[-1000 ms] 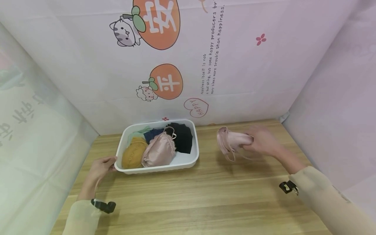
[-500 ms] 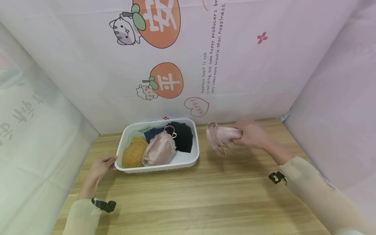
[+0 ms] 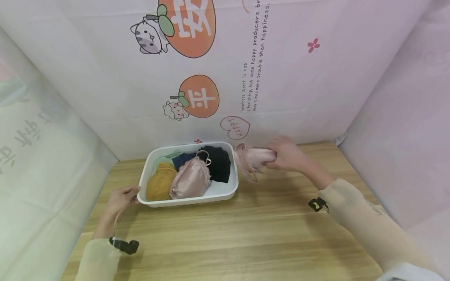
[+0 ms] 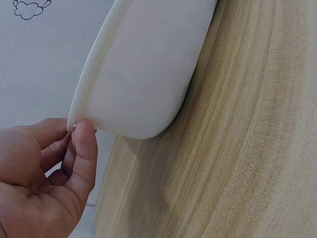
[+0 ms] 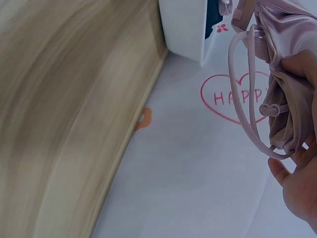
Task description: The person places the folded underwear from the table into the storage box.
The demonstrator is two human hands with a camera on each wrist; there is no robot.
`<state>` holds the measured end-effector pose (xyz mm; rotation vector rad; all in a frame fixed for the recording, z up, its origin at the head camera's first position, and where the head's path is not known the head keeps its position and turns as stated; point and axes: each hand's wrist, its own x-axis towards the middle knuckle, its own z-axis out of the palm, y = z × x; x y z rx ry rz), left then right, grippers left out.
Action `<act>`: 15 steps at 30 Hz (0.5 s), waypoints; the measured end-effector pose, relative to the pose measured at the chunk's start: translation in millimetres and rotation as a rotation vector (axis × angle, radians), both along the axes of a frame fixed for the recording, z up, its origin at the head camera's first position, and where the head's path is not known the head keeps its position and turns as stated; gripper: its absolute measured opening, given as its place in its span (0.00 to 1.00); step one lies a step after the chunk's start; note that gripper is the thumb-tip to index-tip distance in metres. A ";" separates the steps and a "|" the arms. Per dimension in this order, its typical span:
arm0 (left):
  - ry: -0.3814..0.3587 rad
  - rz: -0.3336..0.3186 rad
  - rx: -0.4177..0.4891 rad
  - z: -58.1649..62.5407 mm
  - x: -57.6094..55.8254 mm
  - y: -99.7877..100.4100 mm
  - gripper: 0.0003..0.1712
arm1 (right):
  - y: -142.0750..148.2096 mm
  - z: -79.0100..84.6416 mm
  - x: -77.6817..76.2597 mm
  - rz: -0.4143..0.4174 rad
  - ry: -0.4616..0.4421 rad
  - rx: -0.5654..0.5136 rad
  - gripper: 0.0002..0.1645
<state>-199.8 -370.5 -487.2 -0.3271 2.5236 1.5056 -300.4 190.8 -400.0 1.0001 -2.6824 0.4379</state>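
Observation:
My left hand [image 3: 119, 202] pinches the left front corner of a white plastic bin [image 3: 215, 190] by its rim. In the left wrist view the thumb and fingers [image 4: 85, 144] meet at that rim. My right hand [image 3: 286, 154] grips a folded pink satin bra [image 3: 256, 157], held just over the bin's right edge with its straps dangling. The right wrist view shows the thumb pressed on the satin [image 5: 297, 39] and a strap loop hanging free. Inside the bin lie a mustard bra [image 3: 161, 183] and another pink satin bra [image 3: 191, 181] with lace trim.
Black cloth [image 3: 218, 166], navy cloth [image 3: 183, 159] and mint-green cloth [image 3: 164, 160] fill the back of the bin. A wooden tabletop [image 3: 225, 238] carries it, close to a printed white sheet [image 3: 281, 93] at the back. More sheets hang at both sides.
My right hand has carried the folded pink bra leftward across the table, up to the bin's right edge. The left hand and the bin have stayed in place.

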 end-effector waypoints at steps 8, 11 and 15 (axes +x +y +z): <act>0.009 0.004 -0.007 -0.3 0.4 0.8 0.34 | -26.4 3.8 -7.5 0.044 -0.022 -0.028 0.21; 0.011 0.006 -0.013 -0.5 0.2 0.9 0.33 | -34.0 6.6 -8.1 0.051 -0.027 -0.023 0.20; 0.016 0.009 -0.012 0.4 -0.5 0.7 0.34 | -42.5 10.7 -9.7 0.066 -0.027 -0.020 0.19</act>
